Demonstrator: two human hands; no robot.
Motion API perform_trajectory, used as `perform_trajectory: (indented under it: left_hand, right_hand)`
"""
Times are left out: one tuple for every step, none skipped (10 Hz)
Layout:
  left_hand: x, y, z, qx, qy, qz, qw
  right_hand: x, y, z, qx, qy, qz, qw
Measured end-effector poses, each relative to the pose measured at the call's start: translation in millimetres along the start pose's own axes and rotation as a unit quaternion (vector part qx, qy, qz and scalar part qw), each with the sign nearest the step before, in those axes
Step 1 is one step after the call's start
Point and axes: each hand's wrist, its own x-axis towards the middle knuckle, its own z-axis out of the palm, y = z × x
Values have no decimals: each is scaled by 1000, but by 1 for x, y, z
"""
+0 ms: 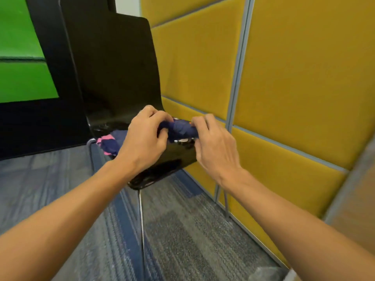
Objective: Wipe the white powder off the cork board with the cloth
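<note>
A dark blue cloth (pixel 181 129) is bunched between my two hands above the seat of a black chair (pixel 117 78). My left hand (pixel 146 138) grips its left end with curled fingers, and my right hand (pixel 213 142) pinches its right end. A further piece of blue cloth with pink stripes (pixel 107 144) lies on the seat, left of my left wrist; whether it joins the held cloth is hidden. No cork board and no white powder show in this view.
Yellow padded wall panels (pixel 294 82) with grey frames stand close on the right. A green panel (pixel 22 57) in a black frame is at the left. Grey-blue striped carpet (pixel 182 240) covers the floor, and the chair's thin metal leg (pixel 142 220) runs down the middle.
</note>
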Motion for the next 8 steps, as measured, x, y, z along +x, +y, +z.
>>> perform_trajectory:
  left_hand:
    - [28,-35,-2,24,25,-13,999]
    - [45,-73,14,64,6,-32,997]
    - [43,-95,40,118,-142,-90,979]
    - [32,-108,62,153,-275,-171,934]
    - [33,-112,70,180,-268,-193,927]
    - [50,-104,67,223,-291,-191,911]
    - [73,-85,55,253,-320,-178,896]
    - [100,-65,38,244,-310,-168,903]
  right_hand:
    - [45,-3,42,-28,5,-18,999]
    - [75,-2,86,-72,-47,-7,996]
    - [70,2,116,-98,-249,22,963]
    - [60,10,143,-7,-405,77,911]
    - [64,17,148,48,-445,96,889]
    - [74,19,140,46,-478,91,872]
    - [92,19,121,33,-476,82,875]
    - [117,24,88,15,-453,78,888]
